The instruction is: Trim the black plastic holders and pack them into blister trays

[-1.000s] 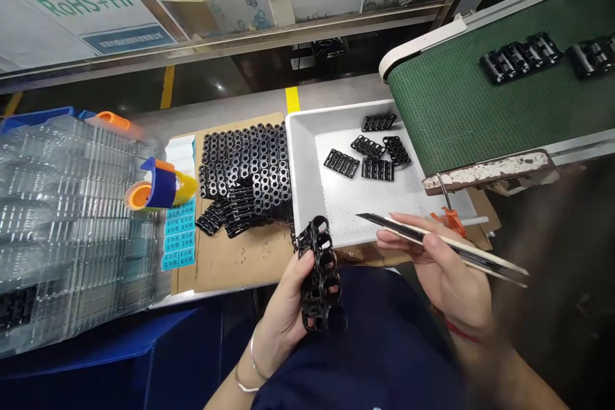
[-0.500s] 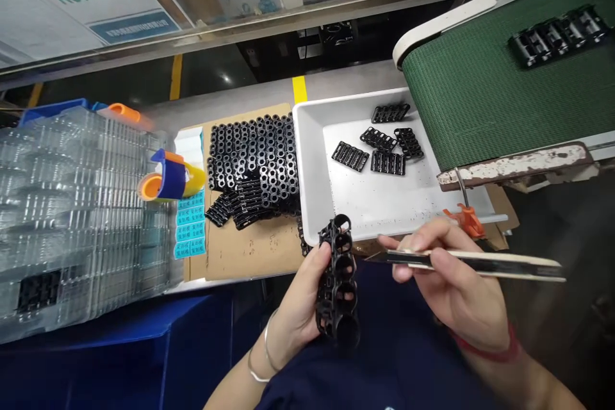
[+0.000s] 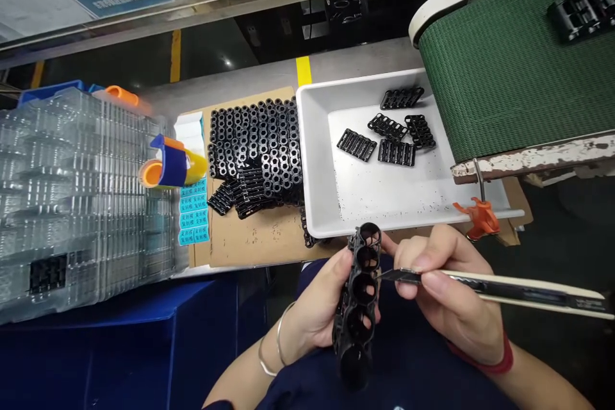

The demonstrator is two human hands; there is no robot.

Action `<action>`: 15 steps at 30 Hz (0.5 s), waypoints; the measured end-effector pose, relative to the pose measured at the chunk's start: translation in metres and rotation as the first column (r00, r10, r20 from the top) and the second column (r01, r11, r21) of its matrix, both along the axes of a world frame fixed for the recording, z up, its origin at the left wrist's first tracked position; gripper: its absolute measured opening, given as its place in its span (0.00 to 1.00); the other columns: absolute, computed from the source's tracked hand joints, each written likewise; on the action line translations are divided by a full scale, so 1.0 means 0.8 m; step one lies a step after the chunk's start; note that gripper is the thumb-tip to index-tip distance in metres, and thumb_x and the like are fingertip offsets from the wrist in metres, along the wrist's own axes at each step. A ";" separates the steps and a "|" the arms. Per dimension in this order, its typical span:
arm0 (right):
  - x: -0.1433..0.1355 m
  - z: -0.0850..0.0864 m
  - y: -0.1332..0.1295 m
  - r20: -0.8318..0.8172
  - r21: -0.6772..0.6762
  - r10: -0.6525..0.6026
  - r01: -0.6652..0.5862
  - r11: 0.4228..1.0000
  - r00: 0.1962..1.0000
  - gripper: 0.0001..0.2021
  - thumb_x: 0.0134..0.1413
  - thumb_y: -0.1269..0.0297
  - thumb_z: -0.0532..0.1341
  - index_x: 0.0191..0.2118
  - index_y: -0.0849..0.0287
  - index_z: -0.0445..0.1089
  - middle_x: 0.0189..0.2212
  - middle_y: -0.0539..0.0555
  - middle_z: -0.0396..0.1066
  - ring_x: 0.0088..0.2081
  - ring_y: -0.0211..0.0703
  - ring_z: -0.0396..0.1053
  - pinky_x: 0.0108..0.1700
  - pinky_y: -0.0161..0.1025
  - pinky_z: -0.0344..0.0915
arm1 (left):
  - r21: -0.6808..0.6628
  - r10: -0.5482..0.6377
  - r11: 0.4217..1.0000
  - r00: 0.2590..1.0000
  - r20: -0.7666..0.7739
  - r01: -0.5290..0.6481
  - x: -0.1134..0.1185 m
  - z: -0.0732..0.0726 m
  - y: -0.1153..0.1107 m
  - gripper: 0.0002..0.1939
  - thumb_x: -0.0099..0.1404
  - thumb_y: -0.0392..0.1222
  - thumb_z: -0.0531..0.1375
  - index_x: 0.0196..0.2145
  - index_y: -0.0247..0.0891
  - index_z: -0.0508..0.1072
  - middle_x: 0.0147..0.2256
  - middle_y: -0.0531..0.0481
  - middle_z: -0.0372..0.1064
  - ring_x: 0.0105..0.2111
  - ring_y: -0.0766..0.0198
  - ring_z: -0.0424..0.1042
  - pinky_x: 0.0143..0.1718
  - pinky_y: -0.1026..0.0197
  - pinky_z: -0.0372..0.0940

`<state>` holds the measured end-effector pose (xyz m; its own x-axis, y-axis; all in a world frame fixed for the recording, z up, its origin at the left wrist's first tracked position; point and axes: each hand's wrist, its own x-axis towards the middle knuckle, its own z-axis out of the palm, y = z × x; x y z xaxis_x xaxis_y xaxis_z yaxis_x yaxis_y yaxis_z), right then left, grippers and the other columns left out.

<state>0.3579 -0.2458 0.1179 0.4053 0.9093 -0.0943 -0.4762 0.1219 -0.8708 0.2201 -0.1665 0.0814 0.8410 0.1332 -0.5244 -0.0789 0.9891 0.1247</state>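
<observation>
Utility knife (image 3: 509, 291) is pinched in our right hand (image 3: 461, 307); our left hand (image 3: 324, 307) grips black five-ring holder (image 3: 359, 305), openings toward us, probably so we see blade (image 3: 400, 275).

From my remote seat I read this as a factory, at a production-line station. A green conveyor belt (image 3: 494, 77) stands at the right, with a black plastic part (image 3: 586, 11) lying on it. I see many similar black frames (image 3: 254, 147) stacked in rows on cardboard (image 3: 235, 240), several more in a white bin (image 3: 379, 195), and clear plastic trays (image 3: 96, 198) piled at the left. Beyond the bench, yellow stripes (image 3: 175, 56) mark a dark floor (image 3: 134, 57).
</observation>
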 end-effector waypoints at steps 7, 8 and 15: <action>0.002 0.001 -0.005 0.079 -0.010 -0.017 0.018 1.000 0.997 0.04 0.65 0.65 0.64 0.39 0.48 0.75 0.27 0.45 0.77 0.30 0.38 0.75 0.65 0.59 0.65 | 0.005 -0.034 0.999 0.997 0.073 0.034 -0.003 0.002 -0.001 0.25 0.57 0.60 0.70 0.39 0.37 0.71 0.22 0.58 0.69 0.15 0.73 0.69 0.15 0.76 0.63; 0.003 0.002 -0.005 0.097 -0.007 -0.017 0.018 1.000 0.995 0.04 0.65 0.66 0.64 0.39 0.48 0.75 0.27 0.46 0.77 0.30 0.39 0.75 0.64 0.60 0.66 | 0.008 -0.036 0.999 0.997 0.070 0.036 -0.004 -0.001 -0.002 0.24 0.58 0.60 0.69 0.40 0.37 0.70 0.22 0.57 0.70 0.15 0.72 0.69 0.16 0.75 0.63; 0.007 0.009 -0.006 0.201 0.023 -0.014 0.009 1.000 0.980 0.05 0.64 0.69 0.63 0.38 0.53 0.75 0.26 0.48 0.75 0.29 0.37 0.74 0.61 0.55 0.70 | 0.026 -0.038 0.999 0.993 0.116 0.035 -0.014 -0.021 -0.008 0.18 0.70 0.55 0.60 0.48 0.38 0.68 0.24 0.56 0.71 0.16 0.71 0.70 0.17 0.73 0.63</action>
<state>0.3632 -0.2507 0.1252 0.4244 0.9054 0.0097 -0.2903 0.1462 -0.9457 0.2087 -0.1732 0.0649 0.9006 0.1125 -0.4198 -0.0579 0.9884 0.1405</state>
